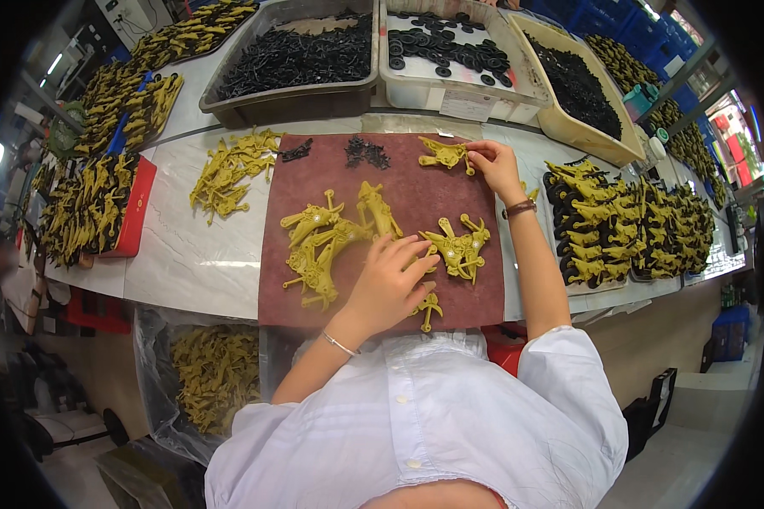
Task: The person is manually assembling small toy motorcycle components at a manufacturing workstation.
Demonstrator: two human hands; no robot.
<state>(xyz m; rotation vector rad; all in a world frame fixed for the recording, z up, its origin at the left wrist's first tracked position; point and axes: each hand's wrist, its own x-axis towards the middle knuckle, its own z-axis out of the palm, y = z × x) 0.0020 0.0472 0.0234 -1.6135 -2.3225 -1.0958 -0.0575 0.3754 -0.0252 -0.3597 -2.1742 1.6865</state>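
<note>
On a dark red mat (pixel 373 316) my right hand (pixel 497 170) pinches the right end of a yellow plastic part (pixel 441 153) at the far right corner. My left hand (pixel 389 284) lies palm down over the middle of the mat, fingers stretched out and slightly apart; what lies beneath them is partly hidden. Close to its fingertips are an upright yellow part (pixel 373 208) and a yellow part with thin arms (pixel 460 248). Left of that hand lies a cluster of yellow parts (pixel 317 254). A smaller yellow piece (pixel 429 312) pokes out near the front edge.
Small black pieces (pixel 367 153) lie on the mat's far side. Loose yellow parts (pixel 229 174) are heaped to its left. Behind stand a grey bin (pixel 293 106), a white bin of black discs (pixel 518 89) and a cream bin (pixel 598 144). Stacked yellow-and-black assemblies (pixel 628 222) fill the right.
</note>
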